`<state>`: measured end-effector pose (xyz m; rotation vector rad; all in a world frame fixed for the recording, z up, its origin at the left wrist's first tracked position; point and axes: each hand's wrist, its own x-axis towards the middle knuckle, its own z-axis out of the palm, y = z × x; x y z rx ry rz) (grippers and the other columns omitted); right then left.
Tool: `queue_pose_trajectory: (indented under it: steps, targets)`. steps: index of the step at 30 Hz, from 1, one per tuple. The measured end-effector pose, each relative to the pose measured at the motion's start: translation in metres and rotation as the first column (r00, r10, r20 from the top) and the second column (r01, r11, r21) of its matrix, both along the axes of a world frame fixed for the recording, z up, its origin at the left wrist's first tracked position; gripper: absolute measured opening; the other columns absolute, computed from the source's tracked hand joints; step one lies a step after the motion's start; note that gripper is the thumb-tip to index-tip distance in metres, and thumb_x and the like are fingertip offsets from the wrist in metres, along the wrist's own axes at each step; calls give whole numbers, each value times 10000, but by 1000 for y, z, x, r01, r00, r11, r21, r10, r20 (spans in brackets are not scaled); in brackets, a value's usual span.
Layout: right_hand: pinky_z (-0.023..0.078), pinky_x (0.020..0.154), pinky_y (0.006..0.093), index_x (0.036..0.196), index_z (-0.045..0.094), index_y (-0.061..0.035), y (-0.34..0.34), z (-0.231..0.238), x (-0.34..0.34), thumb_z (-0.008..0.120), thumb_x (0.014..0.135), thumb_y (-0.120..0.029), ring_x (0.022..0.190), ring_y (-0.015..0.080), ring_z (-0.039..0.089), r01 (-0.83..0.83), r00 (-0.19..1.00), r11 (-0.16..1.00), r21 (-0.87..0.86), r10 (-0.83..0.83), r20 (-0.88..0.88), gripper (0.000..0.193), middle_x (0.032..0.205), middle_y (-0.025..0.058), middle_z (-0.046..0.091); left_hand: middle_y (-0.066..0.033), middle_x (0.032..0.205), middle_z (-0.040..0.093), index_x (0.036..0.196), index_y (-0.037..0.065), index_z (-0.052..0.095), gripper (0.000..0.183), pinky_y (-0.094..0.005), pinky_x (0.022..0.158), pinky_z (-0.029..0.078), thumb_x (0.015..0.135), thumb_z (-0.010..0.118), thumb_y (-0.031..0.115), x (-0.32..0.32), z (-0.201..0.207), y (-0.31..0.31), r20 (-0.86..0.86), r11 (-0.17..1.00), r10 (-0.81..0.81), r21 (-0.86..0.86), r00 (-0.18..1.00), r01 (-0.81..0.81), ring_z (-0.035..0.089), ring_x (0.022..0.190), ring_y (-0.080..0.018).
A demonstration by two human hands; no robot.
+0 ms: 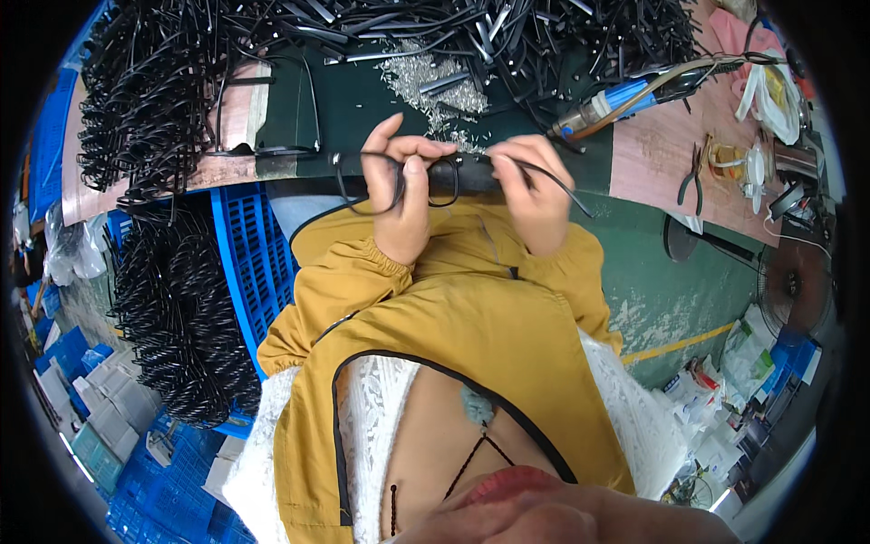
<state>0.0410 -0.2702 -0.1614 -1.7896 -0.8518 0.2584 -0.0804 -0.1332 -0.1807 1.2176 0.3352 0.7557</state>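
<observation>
My left hand (399, 204) is closed on a black eyeglass frame (456, 186), its rims showing on both sides of the fingers. In my right hand (536, 199) a slim black temple arm (564, 188) is pinched, its free end pointing down to the right. The fingertips of both hands meet close together at the table's front edge, where the frame's hinge end and the temple arm come near each other; whether they touch is too small to tell. Just beyond the fingertips lies a scattered heap of tiny silvery screws (467, 95) on a dark green mat (353, 100).
Loose black temple arms (562, 36) pile up along the back. Black eyeglass frames (145, 118) are heaped at the left, more (181, 317) in a blue crate (254, 272) below. At right lie a blue electric screwdriver (621, 98), pliers (692, 178) and a small jar (725, 159).
</observation>
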Motion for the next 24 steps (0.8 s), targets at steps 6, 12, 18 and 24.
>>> queue_pose_trajectory:
  steps: [6,12,18,24]
  targets:
    - [553,686,242,1014,705,81,17,-16,4,657,980,4,792,137,670,8,958,999,50,7,-286,98,1030,116,689,-197,1308,611,1489,36,298,671,-412,1078,511,947,689,-12,-40,-41,-2,38,973,-80,222,996,70,570,1337,-364]
    - [557,676,239,1013,705,77,29,-9,4,668,977,2,764,143,676,5,928,996,89,29,-372,91,1034,122,691,-198,1258,646,1348,19,481,658,-374,989,560,808,856,7,-44,-47,-9,-10,973,-53,223,999,54,626,1281,-327]
    - [543,614,222,975,728,82,27,-11,-3,706,944,8,705,118,652,-29,980,999,16,32,-197,83,968,104,671,-193,1247,678,1253,37,559,574,-350,912,591,779,882,27,-40,-44,-10,-39,946,-9,323,999,21,697,1162,-281]
    - [566,754,237,1113,710,47,25,8,14,660,937,29,868,153,676,-277,887,961,-16,249,-390,184,1049,81,619,-183,1171,668,1396,15,363,617,-348,929,601,891,689,-122,-31,-15,4,-40,996,18,86,999,-15,698,1123,-260]
